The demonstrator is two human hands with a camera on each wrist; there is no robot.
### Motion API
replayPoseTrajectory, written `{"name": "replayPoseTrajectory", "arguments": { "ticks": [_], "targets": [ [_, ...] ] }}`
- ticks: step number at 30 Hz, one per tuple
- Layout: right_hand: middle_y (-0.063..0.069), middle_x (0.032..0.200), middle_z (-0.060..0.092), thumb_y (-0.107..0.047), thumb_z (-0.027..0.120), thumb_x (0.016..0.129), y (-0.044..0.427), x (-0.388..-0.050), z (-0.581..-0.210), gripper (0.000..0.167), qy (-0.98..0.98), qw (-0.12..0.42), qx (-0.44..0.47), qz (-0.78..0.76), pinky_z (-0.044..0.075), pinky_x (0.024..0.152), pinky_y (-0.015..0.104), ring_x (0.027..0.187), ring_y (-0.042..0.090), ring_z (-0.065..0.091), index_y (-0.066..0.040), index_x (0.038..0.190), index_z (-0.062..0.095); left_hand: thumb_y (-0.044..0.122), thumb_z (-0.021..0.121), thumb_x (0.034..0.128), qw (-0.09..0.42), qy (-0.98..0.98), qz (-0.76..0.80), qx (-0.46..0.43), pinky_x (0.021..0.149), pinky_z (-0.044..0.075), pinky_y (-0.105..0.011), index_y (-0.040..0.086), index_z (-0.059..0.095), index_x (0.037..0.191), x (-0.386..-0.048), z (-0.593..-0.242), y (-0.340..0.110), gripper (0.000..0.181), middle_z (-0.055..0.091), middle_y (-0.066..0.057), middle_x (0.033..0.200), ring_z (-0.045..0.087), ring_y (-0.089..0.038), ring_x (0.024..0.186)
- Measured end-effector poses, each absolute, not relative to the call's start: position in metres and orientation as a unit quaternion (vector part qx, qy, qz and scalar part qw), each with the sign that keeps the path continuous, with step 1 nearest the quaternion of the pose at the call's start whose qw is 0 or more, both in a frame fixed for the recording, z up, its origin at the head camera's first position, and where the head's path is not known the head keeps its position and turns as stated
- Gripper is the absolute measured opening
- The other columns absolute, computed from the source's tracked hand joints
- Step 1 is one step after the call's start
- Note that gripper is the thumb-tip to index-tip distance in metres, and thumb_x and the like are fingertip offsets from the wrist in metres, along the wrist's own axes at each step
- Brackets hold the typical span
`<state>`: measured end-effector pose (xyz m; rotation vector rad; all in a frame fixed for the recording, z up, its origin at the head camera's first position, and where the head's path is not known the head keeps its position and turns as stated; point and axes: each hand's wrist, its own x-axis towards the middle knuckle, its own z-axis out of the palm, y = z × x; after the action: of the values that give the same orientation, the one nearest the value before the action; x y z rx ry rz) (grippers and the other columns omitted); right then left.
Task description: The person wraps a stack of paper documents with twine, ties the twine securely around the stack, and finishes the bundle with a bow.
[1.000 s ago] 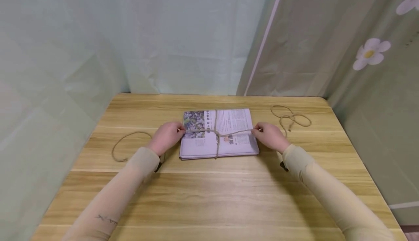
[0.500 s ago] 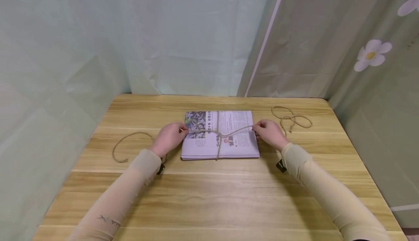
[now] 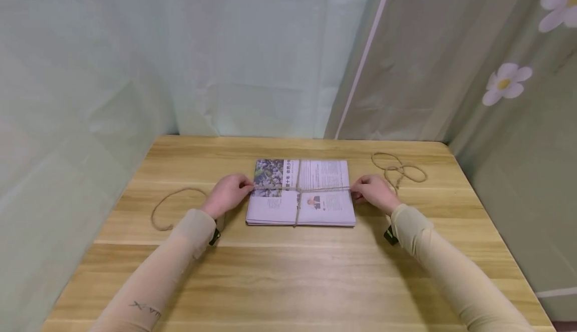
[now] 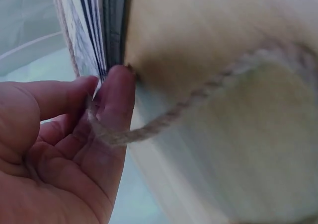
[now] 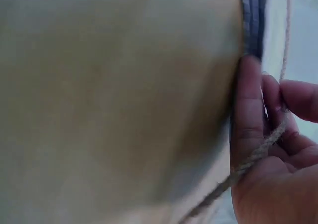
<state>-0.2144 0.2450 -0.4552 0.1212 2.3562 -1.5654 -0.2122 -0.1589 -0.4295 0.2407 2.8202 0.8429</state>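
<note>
A flat stack of folded newspapers (image 3: 275, 214) lies near the table's back half, with brown twine (image 3: 317, 190) crossing it both ways and meeting near its middle. At the stack's left edge my left hand (image 3: 227, 193) pinches the twine between thumb and fingers; in the left wrist view that hand (image 4: 74, 139) has a fingertip against the paper edges. My right hand (image 3: 375, 192) pinches the other end section at the right edge. In the right wrist view the twine (image 5: 248, 162) runs from the pinch across the palm of that hand (image 5: 273, 149).
Loose twine curves over the wooden table (image 3: 288, 282) on the left (image 3: 173, 192), and a looped tail (image 3: 405, 167) lies at the back right. Pale curtains (image 3: 270, 61) hang behind the table and along both sides.
The right-hand stretch of twine, angled upward half a second ago, now runs lower and nearly straight across the stack. Both hands keep their pinch; the right one has lowered a little.
</note>
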Motion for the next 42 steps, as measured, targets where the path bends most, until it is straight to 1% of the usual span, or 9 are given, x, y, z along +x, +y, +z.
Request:
{"name": "replayPoseTrajectory", "arguments": {
  "ticks": [8,13,16,20,24,30,34,38,42],
  "targets": [
    [0.016,0.092,0.067,-0.006,0.061,0.097,0.244,-0.217,-0.46,0.018,0.817,0.179,0.058,-0.545,0.061,0.072,0.033,0.076,0.017,0.064,0.012,0.1,0.065,0.014,0.057,0.1056,0.146,0.936,0.315,0.061,0.066,0.051,-0.034,0.001,0.069,0.102,-0.209,-0.433,-0.167,0.018,0.066,-0.008,0.083,0.062,-0.019,0.071],
    [0.009,0.084,0.065,-0.017,0.063,0.098,0.246,-0.218,-0.457,0.022,0.867,0.167,0.032,-0.468,0.055,0.068,0.03,0.074,0.016,0.06,0.004,0.096,0.069,0.012,0.055,0.1065,0.171,0.926,0.334,0.053,0.061,0.052,-0.031,0.0,0.067,0.102,-0.21,-0.434,-0.17,0.018,0.065,-0.01,0.083,0.062,-0.02,0.069],
    [0.006,0.084,0.065,-0.025,0.065,0.097,0.248,-0.217,-0.458,0.025,0.895,0.15,0.025,-0.42,0.046,0.066,0.03,0.074,0.017,0.056,-0.001,0.096,0.071,0.014,0.056,0.1064,0.171,0.929,0.321,0.063,0.066,0.051,-0.032,0.0,0.068,0.105,-0.212,-0.435,-0.171,0.018,0.065,-0.008,0.086,0.061,-0.019,0.074],
    [0.009,0.098,0.067,-0.024,0.071,0.096,0.249,-0.215,-0.462,0.026,0.897,0.136,0.013,-0.42,0.045,0.076,0.032,0.087,0.021,0.058,0.0,0.106,0.068,0.018,0.054,0.1071,0.169,0.934,0.305,0.073,0.076,0.049,-0.037,0.0,0.067,0.11,-0.215,-0.437,-0.172,0.023,0.064,-0.009,0.094,0.058,-0.021,0.084],
    [0.018,0.112,0.065,-0.023,0.074,0.095,0.249,-0.215,-0.465,0.041,0.886,0.139,-0.002,-0.443,0.048,0.085,0.035,0.1,0.027,0.06,0.004,0.123,0.06,0.022,0.049,0.1071,0.186,0.92,0.338,0.06,0.091,0.05,-0.044,-0.004,0.063,0.125,-0.216,-0.438,-0.173,0.034,0.064,-0.018,0.116,0.059,-0.028,0.103],
    [0.022,0.127,0.06,-0.034,0.077,0.093,0.25,-0.215,-0.46,0.065,0.89,0.157,-0.002,-0.428,0.047,0.09,0.04,0.11,0.031,0.056,0.001,0.142,0.054,0.04,0.059,0.103,0.206,0.899,0.385,0.034,0.11,0.039,-0.054,-0.002,0.051,0.145,-0.214,-0.436,-0.175,0.059,0.051,-0.024,0.146,0.048,-0.039,0.133],
    [0.022,0.135,0.059,-0.04,0.076,0.093,0.248,-0.217,-0.457,0.069,0.892,0.161,-0.002,-0.422,0.047,0.092,0.043,0.113,0.031,0.055,0.001,0.144,0.055,0.046,0.064,0.0998,0.202,0.9,0.383,0.04,0.114,0.035,-0.055,-0.001,0.05,0.148,-0.214,-0.437,-0.175,0.069,0.047,-0.023,0.152,0.042,-0.04,0.14],
    [0.02,0.137,0.061,-0.043,0.076,0.091,0.244,-0.219,-0.457,0.067,0.896,0.155,0.009,-0.415,0.046,0.096,0.044,0.115,0.03,0.056,0.0,0.14,0.06,0.045,0.066,0.0993,0.195,0.903,0.38,0.043,0.114,0.034,-0.055,0.0,0.053,0.146,-0.216,-0.439,-0.172,0.066,0.049,-0.022,0.151,0.041,-0.039,0.141],
    [0.017,0.132,0.065,-0.042,0.078,0.089,0.238,-0.221,-0.459,0.064,0.899,0.14,0.024,-0.414,0.046,0.091,0.04,0.107,0.028,0.057,-0.001,0.135,0.064,0.042,0.065,0.1006,0.188,0.909,0.371,0.037,0.114,0.035,-0.055,0.0,0.054,0.145,-0.218,-0.44,-0.169,0.062,0.051,-0.022,0.149,0.044,-0.039,0.139]
  ]
}}
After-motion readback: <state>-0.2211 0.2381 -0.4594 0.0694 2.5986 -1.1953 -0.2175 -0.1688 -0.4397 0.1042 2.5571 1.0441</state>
